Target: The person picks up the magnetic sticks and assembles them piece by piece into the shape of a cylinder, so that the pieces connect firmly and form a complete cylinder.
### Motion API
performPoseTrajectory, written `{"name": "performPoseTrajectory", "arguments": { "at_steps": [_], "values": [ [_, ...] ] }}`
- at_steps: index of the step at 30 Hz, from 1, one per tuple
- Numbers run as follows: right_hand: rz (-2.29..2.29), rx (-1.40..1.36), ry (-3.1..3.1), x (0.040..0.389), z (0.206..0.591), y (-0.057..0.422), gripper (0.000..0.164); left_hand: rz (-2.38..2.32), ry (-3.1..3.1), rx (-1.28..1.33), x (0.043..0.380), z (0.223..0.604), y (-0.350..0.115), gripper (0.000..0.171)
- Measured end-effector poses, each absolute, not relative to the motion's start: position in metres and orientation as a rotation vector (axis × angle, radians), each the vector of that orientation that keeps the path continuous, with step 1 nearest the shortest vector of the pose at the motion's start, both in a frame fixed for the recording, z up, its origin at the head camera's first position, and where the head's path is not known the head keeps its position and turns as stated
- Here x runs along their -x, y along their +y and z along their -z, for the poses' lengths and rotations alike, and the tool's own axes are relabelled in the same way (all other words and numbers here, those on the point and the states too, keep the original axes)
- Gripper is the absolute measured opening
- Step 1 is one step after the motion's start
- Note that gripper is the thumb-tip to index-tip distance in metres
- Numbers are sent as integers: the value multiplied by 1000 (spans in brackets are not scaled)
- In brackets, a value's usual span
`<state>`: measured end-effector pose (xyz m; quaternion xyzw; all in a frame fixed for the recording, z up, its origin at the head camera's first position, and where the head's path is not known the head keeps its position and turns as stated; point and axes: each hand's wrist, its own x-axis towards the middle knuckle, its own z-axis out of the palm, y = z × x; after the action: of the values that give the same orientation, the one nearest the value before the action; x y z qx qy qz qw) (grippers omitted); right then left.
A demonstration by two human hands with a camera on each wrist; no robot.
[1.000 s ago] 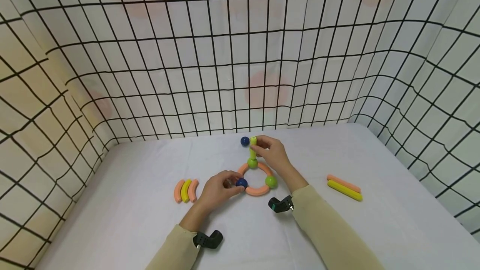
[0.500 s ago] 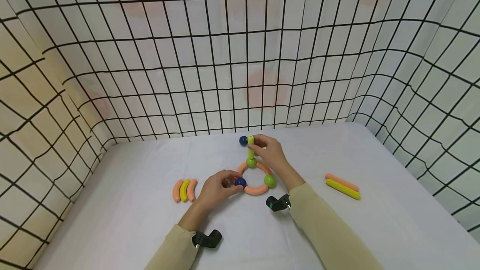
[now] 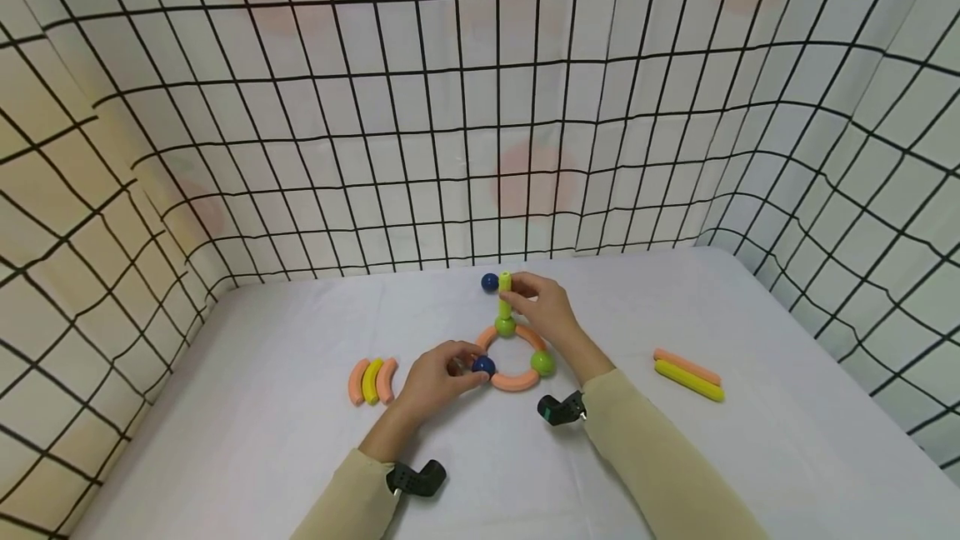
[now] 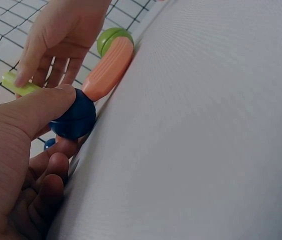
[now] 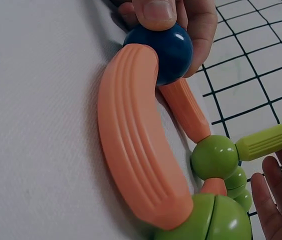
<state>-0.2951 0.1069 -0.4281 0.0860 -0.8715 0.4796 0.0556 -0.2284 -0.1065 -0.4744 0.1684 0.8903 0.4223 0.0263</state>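
The left hand (image 3: 435, 377) pinched a dark blue ball (image 3: 483, 367) between thumb and fingers, while the right hand (image 3: 546, 303) held a light green rod (image 3: 506, 307) near its upper end. The rod stood upright, touching the green ball (image 3: 506, 327) beneath it. Those two balls and a second green ball (image 3: 542, 364) joined three curved orange pieces (image 3: 514, 384) into a ring on the white cloth (image 3: 262, 440). Behind the ring lay another blue ball (image 3: 490, 282). Well to the left, a curved yellow piece (image 3: 371, 382) rested between two orange arcs (image 3: 357, 382); well to the right, a straight orange rod (image 3: 686, 366) lay alongside a yellow rod (image 3: 688, 380). A gridded backdrop (image 3: 420, 148) rose beyond
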Motion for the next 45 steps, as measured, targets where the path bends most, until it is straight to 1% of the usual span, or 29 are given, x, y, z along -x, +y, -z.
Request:
{"name": "performPoseTrajectory", "arguments": {
  "at_steps": [9, 13, 18, 28, 35, 45],
  "values": [
    [-1435, -282, -2653, 294, 428, 113, 36, -1308, 2732, -530, 229, 475, -107, 28],
    [-1445, -294, -2663, 289, 424, 121, 41, -1302, 2733, -536, 228, 475, -107, 29],
    [-1429, -323, -2645, 280, 415, 135, 41, -1291, 2746, -536, 228, 475, -107, 29],
    [-1551, -335, -2574, 257, 401, 177, 38, -1289, 2743, -513, 227, 475, -107, 28],
    [-1794, -302, -2506, 242, 397, 209, 44, -1281, 2764, -498, 225, 474, -108, 30],
    [-1680, -223, -2683, 227, 389, 254, 52, -1306, 2743, -508, 227, 474, -106, 28]
  ]
}}
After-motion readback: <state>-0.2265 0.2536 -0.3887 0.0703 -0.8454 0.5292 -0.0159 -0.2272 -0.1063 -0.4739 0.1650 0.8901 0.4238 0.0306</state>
